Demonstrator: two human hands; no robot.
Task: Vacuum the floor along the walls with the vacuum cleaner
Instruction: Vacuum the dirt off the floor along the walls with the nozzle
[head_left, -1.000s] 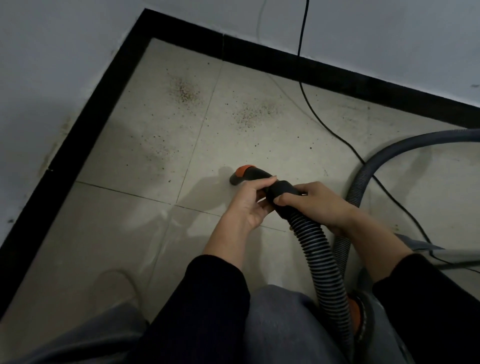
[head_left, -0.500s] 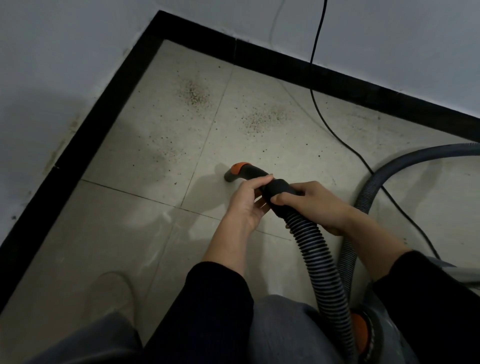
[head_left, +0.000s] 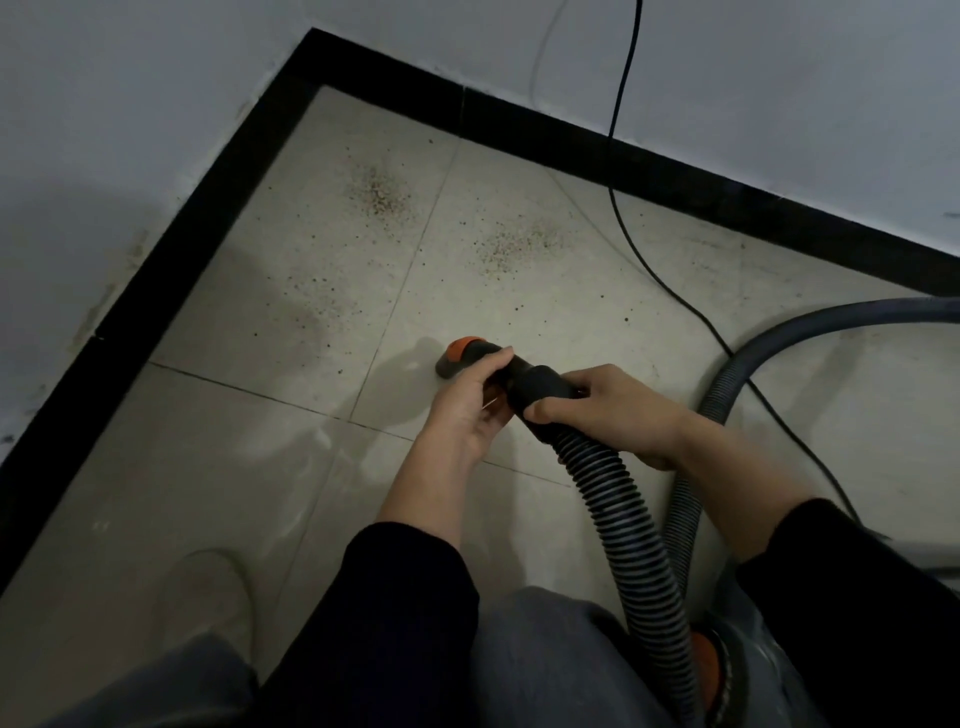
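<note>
I have both hands on the working end of the black ribbed plastic vacuum hose (head_left: 623, 514). My left hand (head_left: 467, 410) has its grip clamped round the short, orange-collared black nozzle (head_left: 460, 356), with the fingers curled over the tube just behind the collar. My right hand (head_left: 618, 415) is wrapped tight on the smooth black cuff (head_left: 540, 384) where the ribbing starts.

The nozzle mouth sits low over the pale tiled floor (head_left: 249, 467), well apart from the black skirting (head_left: 208, 218). I cannot tell whether it touches the tile. Two patches of brown grit (head_left: 382, 195) lie ahead of it, nearer the corner.

I judge this end light and easy to steer. The nozzle and cuff are the rigid parts, so they are the right places to hold. The ribbed length should flex and spring back, tugging against any long reach. The smooth plastic may twist under my fingers. The thin black power cord (head_left: 618, 156) trails across the floor beside the hose and could snag.
</note>
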